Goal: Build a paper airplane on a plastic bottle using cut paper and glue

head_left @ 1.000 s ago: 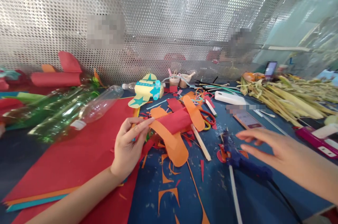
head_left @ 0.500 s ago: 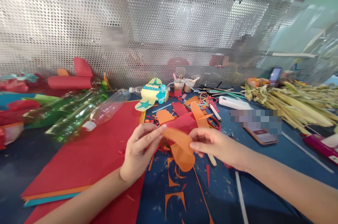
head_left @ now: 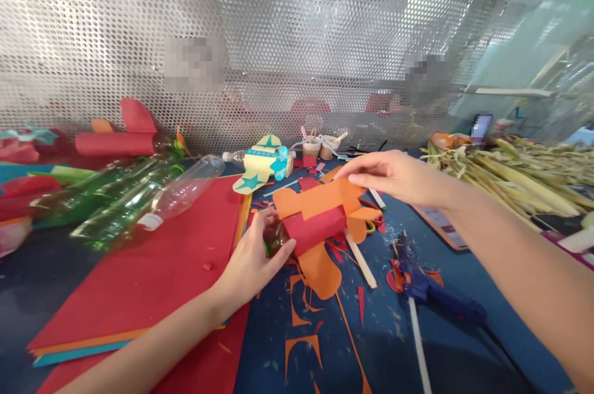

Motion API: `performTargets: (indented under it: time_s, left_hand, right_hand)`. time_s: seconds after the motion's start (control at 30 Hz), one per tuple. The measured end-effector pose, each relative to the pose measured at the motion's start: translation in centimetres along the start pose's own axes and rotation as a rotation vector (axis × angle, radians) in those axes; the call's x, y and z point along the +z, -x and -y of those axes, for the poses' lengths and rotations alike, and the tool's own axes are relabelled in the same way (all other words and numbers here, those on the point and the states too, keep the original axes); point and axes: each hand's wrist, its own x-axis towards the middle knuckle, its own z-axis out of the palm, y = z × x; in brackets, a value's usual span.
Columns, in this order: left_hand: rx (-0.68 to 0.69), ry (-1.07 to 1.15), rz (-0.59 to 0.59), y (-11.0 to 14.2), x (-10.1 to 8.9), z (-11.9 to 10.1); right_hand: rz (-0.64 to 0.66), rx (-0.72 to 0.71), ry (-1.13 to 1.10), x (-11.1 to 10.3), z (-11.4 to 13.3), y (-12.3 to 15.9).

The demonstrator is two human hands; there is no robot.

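My left hand (head_left: pixel 253 261) grips the front end of a bottle plane (head_left: pixel 320 227) wrapped in red paper with orange paper wings. My right hand (head_left: pixel 394 177) reaches over it, fingertips pinched on the far edge of the orange wing. The plane is held just above the blue table (head_left: pixel 394 344), over orange paper scraps (head_left: pixel 301 313).
A blue glue gun (head_left: pixel 431 292) lies right of the plane. Red paper sheets (head_left: pixel 153 270) lie left, with clear bottles (head_left: pixel 139 202) behind. A yellow paper plane (head_left: pixel 262 165) stands at the back by a perforated metal screen (head_left: pixel 278 41). Dried leaves (head_left: pixel 510 177) and a phone (head_left: pixel 440 227) lie right.
My right hand left the near orange wing and moved up and back to the far wing edge. My left hand shifted onto the plane's front end, and the plane turned.
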Motion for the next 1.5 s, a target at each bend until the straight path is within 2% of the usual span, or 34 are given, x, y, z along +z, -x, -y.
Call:
performTargets:
  time_s: [0.1, 0.2, 0.33, 0.47, 0.77, 1.1, 1.5]
  left_hand:
    - [0.082, 0.013, 0.033, 0.1, 0.1, -0.1]
    - [0.09, 0.036, 0.046, 0.2, 0.1, -0.1]
    - [0.114, 0.04, 0.001, 0.2, 0.3, 0.0]
    - [0.133, 0.041, -0.021, 0.2, 0.4, 0.1]
    - [0.155, -0.03, 0.003, 0.2, 0.4, 0.3]
    - [0.259, -0.101, 0.003, 0.1, 0.0, -0.1]
    - [0.235, -0.096, 0.04, 0.0, 0.0, -0.4]
  right_hand:
    - [0.088, 0.008, -0.08, 0.9, -0.7, -1.5]
    - [0.143, 0.078, -0.075, 1.9, -1.1, -2.3]
    - [0.163, 0.214, 0.015, 2.7, -1.6, -2.8]
    - [0.159, 0.244, 0.046, 3.0, -2.3, -3.0]
    - [0.146, 0.254, 0.087, 3.5, -3.2, -3.0]
    - [0.142, 0.253, 0.14, 3.7, -3.1, -3.2]
    - [0.159, 0.222, 0.171, 3.7, -3.0, -3.1]
